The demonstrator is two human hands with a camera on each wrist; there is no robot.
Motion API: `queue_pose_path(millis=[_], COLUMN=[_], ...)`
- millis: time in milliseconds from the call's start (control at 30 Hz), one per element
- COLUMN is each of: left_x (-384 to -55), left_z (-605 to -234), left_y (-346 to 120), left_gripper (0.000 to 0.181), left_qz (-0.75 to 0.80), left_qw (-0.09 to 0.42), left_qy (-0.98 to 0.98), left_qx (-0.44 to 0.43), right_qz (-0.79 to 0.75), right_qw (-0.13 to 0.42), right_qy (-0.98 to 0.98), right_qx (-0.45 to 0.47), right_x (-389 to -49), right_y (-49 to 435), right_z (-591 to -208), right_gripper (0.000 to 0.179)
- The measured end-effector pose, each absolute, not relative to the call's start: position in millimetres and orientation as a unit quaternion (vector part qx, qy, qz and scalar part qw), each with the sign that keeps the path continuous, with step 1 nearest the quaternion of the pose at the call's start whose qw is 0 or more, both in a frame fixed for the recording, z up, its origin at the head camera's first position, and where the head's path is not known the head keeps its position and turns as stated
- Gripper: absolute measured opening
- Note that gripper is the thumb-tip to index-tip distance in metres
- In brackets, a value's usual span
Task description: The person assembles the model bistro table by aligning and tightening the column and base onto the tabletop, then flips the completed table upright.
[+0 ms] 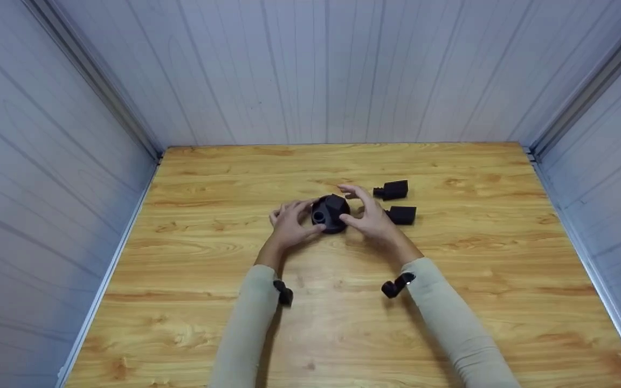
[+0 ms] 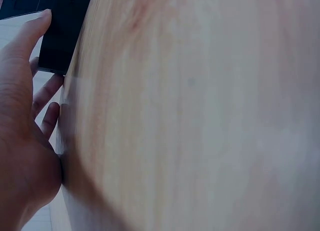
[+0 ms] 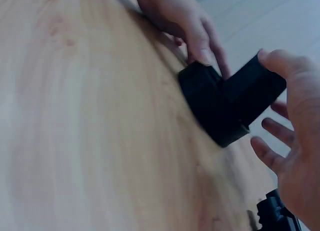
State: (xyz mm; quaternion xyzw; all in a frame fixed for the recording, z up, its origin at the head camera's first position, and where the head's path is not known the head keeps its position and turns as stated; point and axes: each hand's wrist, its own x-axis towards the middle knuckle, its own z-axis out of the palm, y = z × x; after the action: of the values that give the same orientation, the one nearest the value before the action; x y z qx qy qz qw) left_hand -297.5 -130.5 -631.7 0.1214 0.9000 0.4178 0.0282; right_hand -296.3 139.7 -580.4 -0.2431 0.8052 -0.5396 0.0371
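Note:
A round black base (image 1: 325, 226) sits on the wooden table. Out of its top stands a black rectangular block (image 1: 335, 203), with an open round socket (image 1: 318, 216) beside it. My left hand (image 1: 291, 223) grips the base at its left side, thumb in front and fingers behind. At the block's right is my right hand (image 1: 372, 218), its fingers spread apart. In the right wrist view the right thumb (image 3: 287, 63) lies at the block's upper end, while several other fingers stay clear of it; whether the thumb presses cannot be told.
Two more black blocks with ridged plugs lie to the right: one farther back (image 1: 395, 189), one close behind the right hand (image 1: 402, 215). Pale panel walls (image 1: 310, 70) enclose the wooden table (image 1: 181, 323) at the back and both sides. Small black devices (image 1: 284, 293) are strapped to both sleeves.

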Motion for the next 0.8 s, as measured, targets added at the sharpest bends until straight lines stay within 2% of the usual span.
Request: queue_pose_path(millis=[233,367,433,567,800], left_x=[-298.3,-298.8,-298.9,-299.0,-297.1], left_z=[-631.9,-631.6,-631.0,-631.4,-630.2], left_y=[-130.1,-130.2,-130.3,-130.3,-128.3], left_gripper=[0.082,0.082,0.083,0.083,0.083], left_qz=[0.416,0.415,0.414,0.412,0.413], left_qw=[0.03,0.03,0.03,0.03,0.033], left_qy=[0.9,0.901,0.901,0.903,0.903], left_qx=[0.123,0.123,0.122,0.12,0.117], right_qz=[-0.563,-0.565,-0.563,-0.544,-0.515], right_qw=[0.116,0.139,0.134,0.089,0.024], right_qy=[0.776,0.777,0.783,0.806,0.836], right_qx=[-0.259,-0.24,-0.23,-0.217,-0.188], right_x=[-301.1,-301.2,-301.1,-302.2,-301.4], right_y=[142.4,142.7,142.4,140.8,141.8], right_z=[-571.0,-571.1,-572.7,-580.1,-588.3], right_gripper=[0.067,0.066,0.063,0.059,0.067])
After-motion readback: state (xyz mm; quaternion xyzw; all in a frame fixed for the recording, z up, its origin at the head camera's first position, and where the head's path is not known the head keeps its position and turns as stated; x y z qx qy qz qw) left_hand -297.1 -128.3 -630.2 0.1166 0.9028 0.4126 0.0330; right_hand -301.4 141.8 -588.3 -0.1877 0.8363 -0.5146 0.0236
